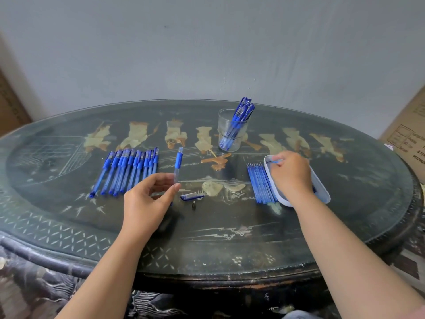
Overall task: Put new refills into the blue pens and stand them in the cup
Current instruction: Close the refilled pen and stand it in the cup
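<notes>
I pinch the lower end of a pen barrel between the thumb and fingers of my left hand. It has a clear tube and a blue grip sleeve, and it rises from my fingertips toward the far side of the table. Its blue cap lies flat just right of my thumb, and a small dark nose cone lies just nearer me than the cap.

My right hand is curled over the far end of a white tray, its fingertips pinching a thin blue refill above the tray's rim. A row of blue refills lies side by side just left of that hand, against the tray's long edge.

A row of capped blue pens lies just left of my left fingers. Beyond and between both hands stands a glass cup with finished pens leaning in it. All of it sits on a dark oval lacquered table, with a cardboard box past its right edge.
</notes>
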Tool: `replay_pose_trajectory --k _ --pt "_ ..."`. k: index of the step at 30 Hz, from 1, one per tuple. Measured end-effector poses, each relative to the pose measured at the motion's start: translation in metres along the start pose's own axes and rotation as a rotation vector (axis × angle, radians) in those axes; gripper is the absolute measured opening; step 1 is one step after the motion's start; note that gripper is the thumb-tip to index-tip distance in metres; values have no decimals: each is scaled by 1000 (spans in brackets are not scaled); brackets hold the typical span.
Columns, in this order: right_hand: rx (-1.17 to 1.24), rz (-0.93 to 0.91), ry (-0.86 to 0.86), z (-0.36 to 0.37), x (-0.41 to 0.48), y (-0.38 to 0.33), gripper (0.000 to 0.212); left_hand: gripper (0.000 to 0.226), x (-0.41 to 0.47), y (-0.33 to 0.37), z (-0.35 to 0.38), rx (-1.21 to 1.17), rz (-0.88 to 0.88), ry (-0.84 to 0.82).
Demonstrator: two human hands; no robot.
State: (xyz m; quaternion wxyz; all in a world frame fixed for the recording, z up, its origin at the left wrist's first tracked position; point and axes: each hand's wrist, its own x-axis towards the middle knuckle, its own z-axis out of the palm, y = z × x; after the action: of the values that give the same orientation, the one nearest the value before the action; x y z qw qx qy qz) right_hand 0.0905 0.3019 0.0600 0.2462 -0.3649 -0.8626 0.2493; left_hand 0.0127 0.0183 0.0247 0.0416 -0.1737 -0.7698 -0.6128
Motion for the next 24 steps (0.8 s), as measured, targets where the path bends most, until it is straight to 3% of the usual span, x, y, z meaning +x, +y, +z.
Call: replay_pose_trajectory --k 4,8,19,24 --pt "-279 91 -52 -17 -2 18 30 16 -1 0 1 -11 0 17" --pt "-365 158 -135 -19 -5 23 23 17 -2 3 -1 -19 -2 1" --pt "-424 227 -191 -20 -8 14 12 17 -4 5 -3 -23 19 -27" --pt "-324 184 -84 -19 -8 12 22 18 -3 4 -4 -17 27 -33"
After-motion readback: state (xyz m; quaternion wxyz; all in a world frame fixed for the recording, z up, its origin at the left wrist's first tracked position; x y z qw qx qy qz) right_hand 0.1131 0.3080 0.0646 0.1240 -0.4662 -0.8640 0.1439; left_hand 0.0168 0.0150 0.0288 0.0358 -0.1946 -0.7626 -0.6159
